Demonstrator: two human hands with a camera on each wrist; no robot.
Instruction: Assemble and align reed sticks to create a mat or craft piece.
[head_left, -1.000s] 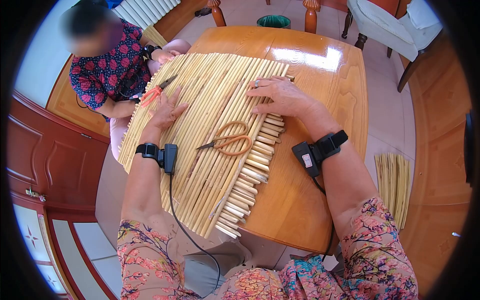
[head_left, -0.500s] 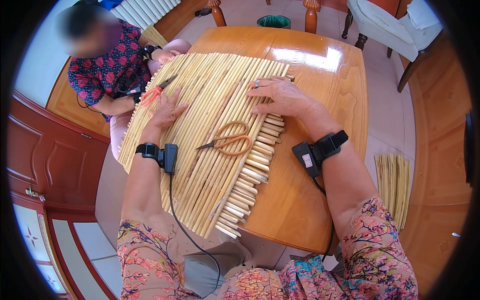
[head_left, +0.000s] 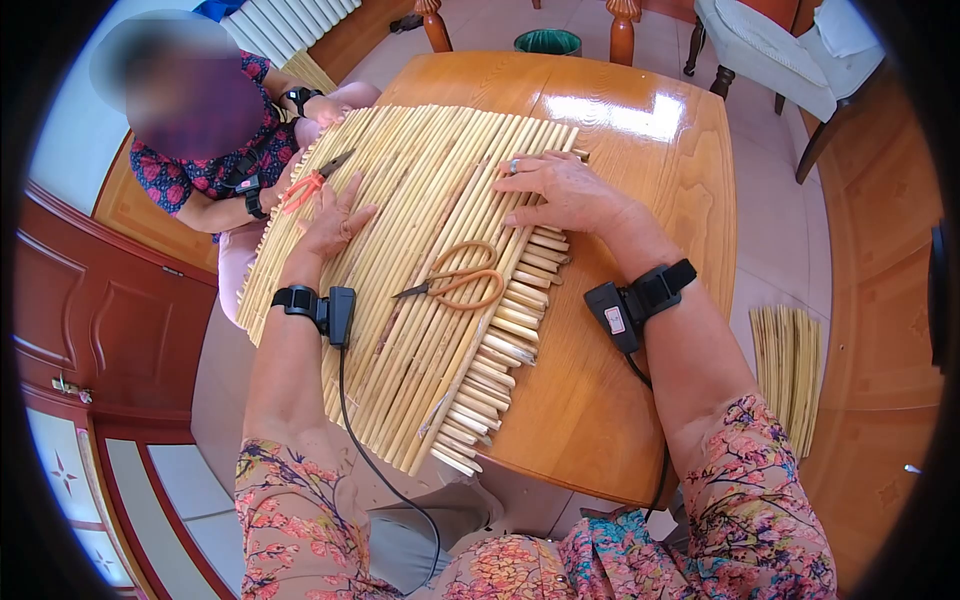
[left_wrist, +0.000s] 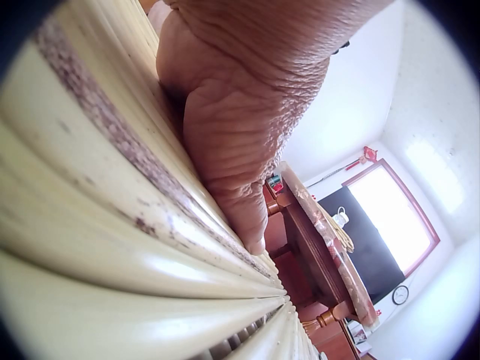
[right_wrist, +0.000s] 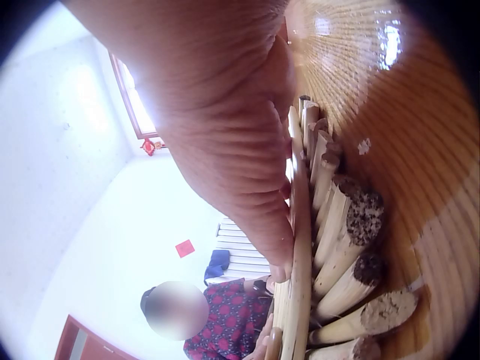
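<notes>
A mat of pale, straight reed-like stalks [head_left: 420, 190] lies over the left part of the wooden table [head_left: 650, 270]. On its far-left area rests my left hand [head_left: 328, 228], fingers spread, just beside a red-handled plier-like tool [head_left: 318, 181] with dark jaws. My right hand [head_left: 568, 195], a ring on one finger, lies across the mat's right edge with fingers extended. In the right wrist view its thumb [right_wrist: 274, 244] touches the edge stalk. Between the hands, nearer me, sit scissors [head_left: 430, 288] with large orange-brown loop handles.
Cut stalk ends [head_left: 510, 325] from a lower layer stick out along the mat's right side. Another person [head_left: 235, 190] sits at the far left, hands by the mat's edge. A stalk bundle [head_left: 785, 375] lies on the floor at right. Behind the table stands a green bin [head_left: 547, 43].
The other person has leaned forward and down, their head lower and closer, and one forearm has shifted toward the mat. Both my hands, the scissors and the mat stay in place.
</notes>
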